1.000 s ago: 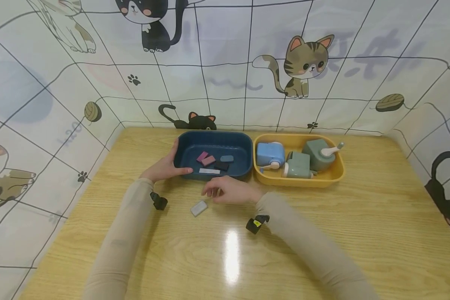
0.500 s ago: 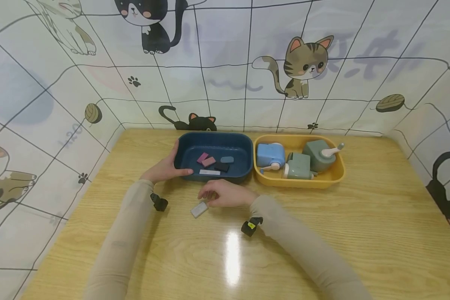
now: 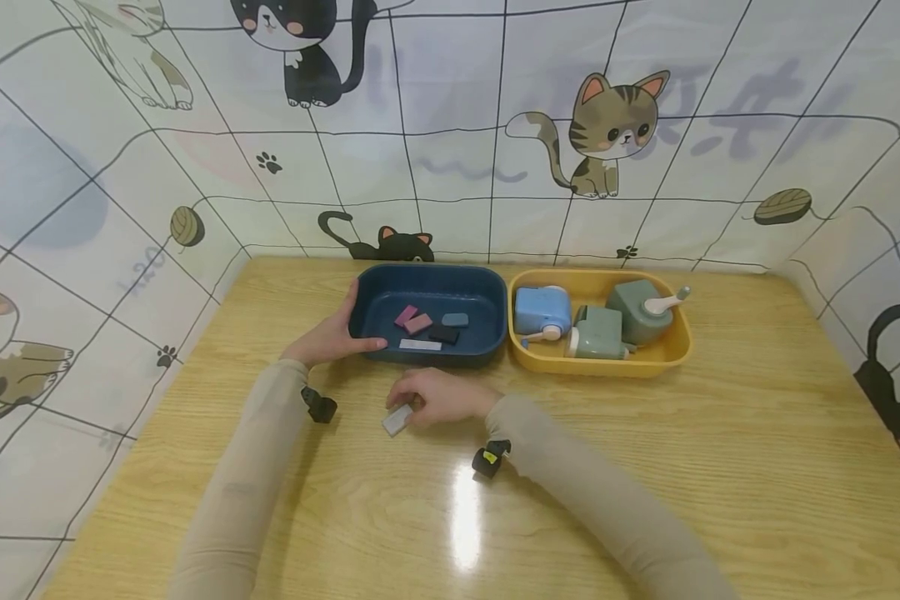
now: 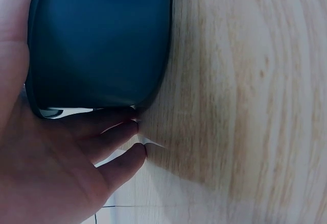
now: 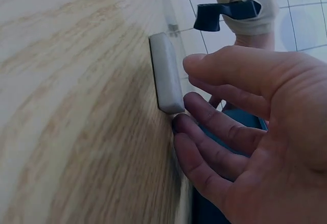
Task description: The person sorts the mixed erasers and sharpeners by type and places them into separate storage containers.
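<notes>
A small pale grey eraser [image 3: 397, 421], a flat rectangular block, lies on the wooden table in front of the dark blue bin [image 3: 487, 354]. My right hand [image 3: 442, 396] hovers over its near right end, thumb and bent fingers around it without a visible grip. In the right wrist view, a slim gap shows between thumb and eraser [image 5: 166, 73]; whether the other fingertips touch it I cannot tell. My left hand [image 3: 330, 337] rests against the bin's left corner, thumb along the front rim and extended fingers along the left side. Several small coloured blocks lie inside the bin.
Right beside the blue bin stands a yellow bin [image 3: 675, 358] holding a blue pencil sharpener [image 3: 542, 308] and two green sharpeners with cranks. A cat-patterned wall covering [image 3: 450, 167] rises behind the table [image 3: 570, 475].
My right hand has moved left and nearer to me, from beside the bin's front down onto the eraser's end. The left hand and the bin have stayed in place.
</notes>
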`<state>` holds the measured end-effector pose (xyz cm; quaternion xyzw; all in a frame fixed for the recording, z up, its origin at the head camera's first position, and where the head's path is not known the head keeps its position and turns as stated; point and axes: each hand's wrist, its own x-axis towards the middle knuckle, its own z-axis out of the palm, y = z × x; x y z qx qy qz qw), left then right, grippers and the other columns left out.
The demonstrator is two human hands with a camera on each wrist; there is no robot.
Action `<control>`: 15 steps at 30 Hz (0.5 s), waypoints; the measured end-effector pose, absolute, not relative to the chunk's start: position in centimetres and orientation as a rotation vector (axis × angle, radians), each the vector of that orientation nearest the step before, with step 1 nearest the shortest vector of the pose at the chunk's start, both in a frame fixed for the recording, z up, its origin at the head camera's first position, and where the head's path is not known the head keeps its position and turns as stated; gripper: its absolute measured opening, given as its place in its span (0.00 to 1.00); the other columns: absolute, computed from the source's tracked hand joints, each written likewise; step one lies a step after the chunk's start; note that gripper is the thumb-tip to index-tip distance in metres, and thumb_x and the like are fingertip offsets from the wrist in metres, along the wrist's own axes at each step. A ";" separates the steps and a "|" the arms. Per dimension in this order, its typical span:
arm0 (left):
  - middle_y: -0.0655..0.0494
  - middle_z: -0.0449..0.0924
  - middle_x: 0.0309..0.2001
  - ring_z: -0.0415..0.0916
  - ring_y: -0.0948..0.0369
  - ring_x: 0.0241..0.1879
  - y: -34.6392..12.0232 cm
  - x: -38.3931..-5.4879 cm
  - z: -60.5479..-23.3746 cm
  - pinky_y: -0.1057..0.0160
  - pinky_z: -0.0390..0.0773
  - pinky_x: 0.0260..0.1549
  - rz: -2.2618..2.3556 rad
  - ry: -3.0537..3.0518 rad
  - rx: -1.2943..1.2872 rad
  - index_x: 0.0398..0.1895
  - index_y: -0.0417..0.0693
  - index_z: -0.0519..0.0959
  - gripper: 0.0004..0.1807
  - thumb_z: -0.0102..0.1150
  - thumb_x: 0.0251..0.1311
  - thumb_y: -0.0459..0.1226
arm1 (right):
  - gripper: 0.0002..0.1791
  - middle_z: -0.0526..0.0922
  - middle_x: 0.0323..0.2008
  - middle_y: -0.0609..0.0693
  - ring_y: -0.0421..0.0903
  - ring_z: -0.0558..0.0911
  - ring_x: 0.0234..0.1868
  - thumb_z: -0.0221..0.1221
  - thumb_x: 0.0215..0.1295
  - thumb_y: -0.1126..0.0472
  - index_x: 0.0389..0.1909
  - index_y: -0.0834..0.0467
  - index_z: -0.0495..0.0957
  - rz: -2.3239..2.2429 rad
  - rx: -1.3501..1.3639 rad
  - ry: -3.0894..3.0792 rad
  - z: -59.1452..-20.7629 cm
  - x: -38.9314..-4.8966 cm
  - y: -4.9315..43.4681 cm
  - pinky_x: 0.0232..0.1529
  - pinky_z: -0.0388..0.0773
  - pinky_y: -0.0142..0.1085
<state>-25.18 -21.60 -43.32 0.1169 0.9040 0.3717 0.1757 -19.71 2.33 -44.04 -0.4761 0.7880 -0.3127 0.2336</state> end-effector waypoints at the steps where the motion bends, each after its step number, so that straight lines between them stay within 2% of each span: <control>1: 0.42 0.31 0.76 0.39 0.43 0.73 -21.6 -25.2 -43.3 0.43 0.48 0.67 1.058 2.557 0.331 0.75 0.57 0.21 0.66 0.67 0.55 0.54 | 0.19 0.79 0.46 0.52 0.45 0.76 0.43 0.63 0.58 0.68 0.52 0.62 0.79 -0.850 -1.314 2.166 -44.0 -19.6 2.2 0.44 0.71 0.29; 3: 0.43 0.30 0.76 0.38 0.43 0.73 -21.7 -25.2 -43.3 0.43 0.47 0.67 1.071 2.550 0.337 0.75 0.57 0.21 0.65 0.67 0.55 0.53 | 0.19 0.79 0.46 0.52 0.45 0.76 0.43 0.63 0.57 0.68 0.51 0.62 0.79 -0.819 -1.331 2.186 -44.0 -19.5 2.0 0.44 0.71 0.29; 10: 0.45 0.28 0.76 0.37 0.45 0.73 -21.6 -25.2 -43.3 0.43 0.46 0.67 1.082 2.539 0.335 0.75 0.58 0.21 0.66 0.67 0.55 0.55 | 0.18 0.80 0.45 0.48 0.42 0.75 0.46 0.66 0.56 0.65 0.50 0.57 0.81 -0.664 -1.345 2.290 -44.3 -19.1 1.4 0.53 0.69 0.31; 15: 0.46 0.28 0.76 0.37 0.45 0.73 -21.6 -25.2 -43.4 0.44 0.47 0.67 1.079 2.542 0.327 0.75 0.58 0.21 0.66 0.67 0.54 0.55 | 0.17 0.79 0.43 0.48 0.42 0.74 0.45 0.67 0.55 0.67 0.47 0.57 0.82 -0.660 -1.341 2.308 -44.6 -19.0 1.2 0.52 0.69 0.32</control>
